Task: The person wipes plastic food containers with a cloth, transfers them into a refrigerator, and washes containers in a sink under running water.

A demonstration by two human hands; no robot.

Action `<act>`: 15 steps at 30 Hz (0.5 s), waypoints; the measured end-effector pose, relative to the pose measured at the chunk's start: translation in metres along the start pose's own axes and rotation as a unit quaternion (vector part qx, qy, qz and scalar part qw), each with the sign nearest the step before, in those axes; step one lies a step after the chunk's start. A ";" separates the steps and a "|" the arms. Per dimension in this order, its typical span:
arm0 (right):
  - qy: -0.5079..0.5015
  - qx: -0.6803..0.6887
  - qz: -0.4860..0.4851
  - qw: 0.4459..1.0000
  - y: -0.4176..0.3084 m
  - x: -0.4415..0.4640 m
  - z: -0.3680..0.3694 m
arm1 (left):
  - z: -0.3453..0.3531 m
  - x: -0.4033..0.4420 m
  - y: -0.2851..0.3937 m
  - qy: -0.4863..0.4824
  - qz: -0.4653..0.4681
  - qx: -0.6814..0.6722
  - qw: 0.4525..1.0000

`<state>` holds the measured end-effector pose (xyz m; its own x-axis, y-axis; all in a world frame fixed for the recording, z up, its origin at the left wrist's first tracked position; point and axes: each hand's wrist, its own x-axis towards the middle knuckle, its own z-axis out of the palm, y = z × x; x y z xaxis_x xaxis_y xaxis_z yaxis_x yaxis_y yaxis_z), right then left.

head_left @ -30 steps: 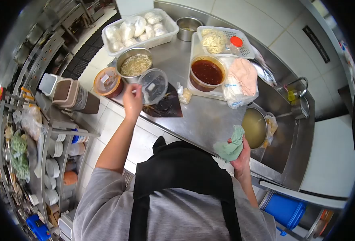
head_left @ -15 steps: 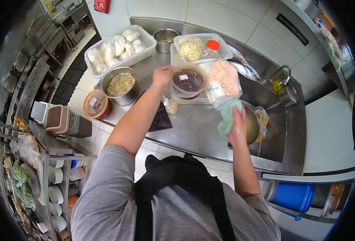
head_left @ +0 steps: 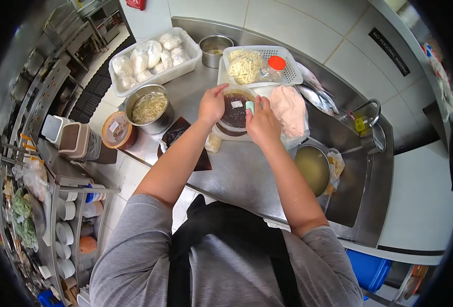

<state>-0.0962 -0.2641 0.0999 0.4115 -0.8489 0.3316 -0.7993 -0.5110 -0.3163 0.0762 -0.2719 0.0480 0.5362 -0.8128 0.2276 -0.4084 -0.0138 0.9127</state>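
A clear lid (head_left: 232, 113) with a white label lies over the round tub of dark red sauce (head_left: 229, 130). My left hand (head_left: 212, 105) is at the lid's left edge, its fingers closed against the rim. At the right edge, my right hand (head_left: 263, 121) presses on the lid with the green cloth (head_left: 250, 106) held in its fingers; most of the cloth is hidden. A small bag of pale food (head_left: 213, 143) sits just below the tub. Right of my right hand is a bag of pinkish food (head_left: 288, 108).
A pot of sprouts (head_left: 150, 107) and a lidded orange tub (head_left: 119, 130) stand at the left. Behind are a bin of white bags (head_left: 188, 66), a small pot (head_left: 216, 49) and a noodle basket (head_left: 292, 73). Fish (head_left: 318, 97) and a sink (head_left: 350, 204) are at the right.
The clear lid has gone from beside the sprout pot onto the sauce tub. My left hand moved right with it; my right hand brought the cloth up from the counter's front edge to the lid.
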 end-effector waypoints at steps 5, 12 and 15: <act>-0.061 -0.031 0.002 0.998 0.001 0.006 -0.006 | -0.009 0.007 0.014 -0.111 -0.104 -0.045 0.987; 0.020 0.034 -0.007 0.999 0.012 -0.001 0.015 | -0.028 -0.017 0.014 -0.228 -0.284 -0.380 0.850; 0.081 0.108 -0.012 0.991 0.010 -0.006 0.027 | -0.032 -0.034 0.014 -0.213 -0.287 -0.348 0.867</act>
<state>-0.0954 -0.2676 0.0709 0.3397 -0.8123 0.4741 -0.6709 -0.5625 -0.4832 0.0760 -0.2259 0.0637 0.1224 -0.9317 -0.3419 0.4598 -0.2521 0.8515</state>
